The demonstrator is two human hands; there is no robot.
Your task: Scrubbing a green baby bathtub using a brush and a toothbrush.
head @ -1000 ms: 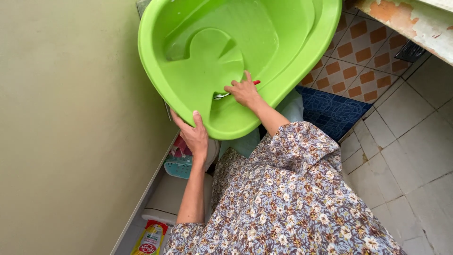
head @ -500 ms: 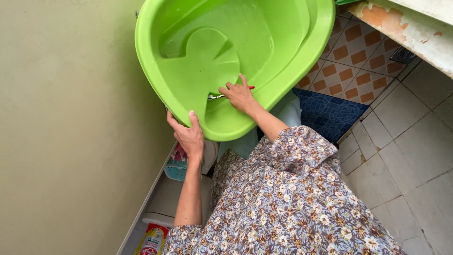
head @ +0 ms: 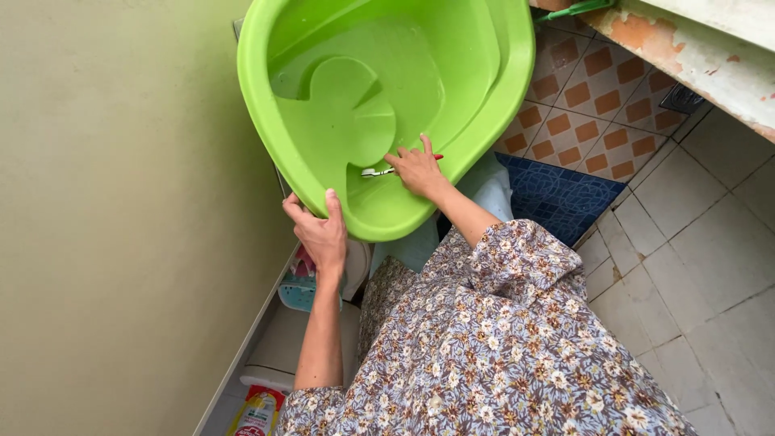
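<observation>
— What was held at that moment?

— A large bright-green plastic tub point(head: 452, 73) was held up, tilted against the pale wall point(head: 113, 202). Its near rim was gripped by the left hand point(head: 320, 232), the thumb laid over the lip and the fingers closed beneath it.

— And the other hand?

— The right hand point(head: 417, 169) was placed inside the tub, near its lower edge. A small tool with a red handle and a pale metal-looking tip point(head: 378, 171) was held under its curled fingers, the tip pressed to the tub's inner surface beside a raised moulded seat.

— Could the tool be identified?

— Its kind could not be told; most of it was hidden by the hand.

— What was seen around?

— A blue patterned mat point(head: 565, 194) was seen below the tub, on pale tiles, and a teal basket point(head: 297, 289) was glimpsed under the left wrist. Floral sleeves were worn.
</observation>
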